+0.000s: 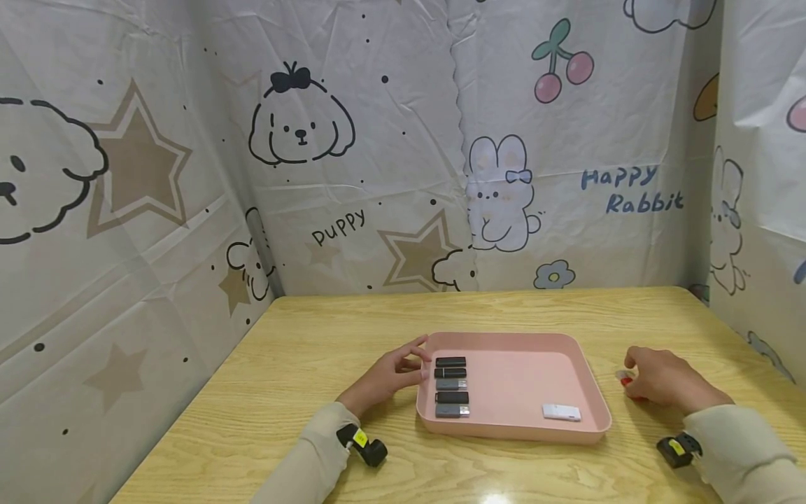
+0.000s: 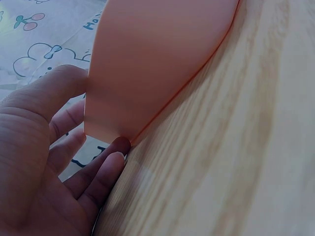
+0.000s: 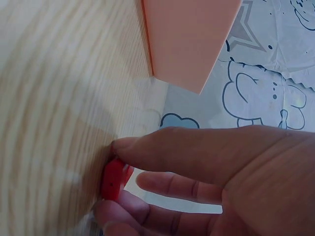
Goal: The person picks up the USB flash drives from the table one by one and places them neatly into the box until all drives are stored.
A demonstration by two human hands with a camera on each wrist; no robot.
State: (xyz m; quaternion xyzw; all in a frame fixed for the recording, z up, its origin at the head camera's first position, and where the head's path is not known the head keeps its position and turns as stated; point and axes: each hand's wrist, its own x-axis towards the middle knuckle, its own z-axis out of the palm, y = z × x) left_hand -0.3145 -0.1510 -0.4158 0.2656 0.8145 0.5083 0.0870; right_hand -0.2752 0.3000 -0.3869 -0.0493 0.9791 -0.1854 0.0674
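Observation:
My left hand [image 1: 393,374] touches the left end of the pink tray [image 1: 513,432], its thumb at the rim and fingertips against the outer wall in the left wrist view. Inside the tray's left side, several black and grey USB sticks [image 1: 451,397] lie in a column. A flat white stick [image 1: 562,412] rests near the tray's front right corner. To the right of the tray, my right hand [image 1: 667,378] pinches a small red plastic piece [image 3: 113,180] between thumb and fingers, close to the tabletop. The fingers hide part of this piece.
The tray stands on a wood-grain table [image 1: 327,336]. Printed cloth [image 1: 378,175] hangs behind the table and along both sides. Each wrist wears a small black camera, such as the left wrist camera [image 1: 371,451].

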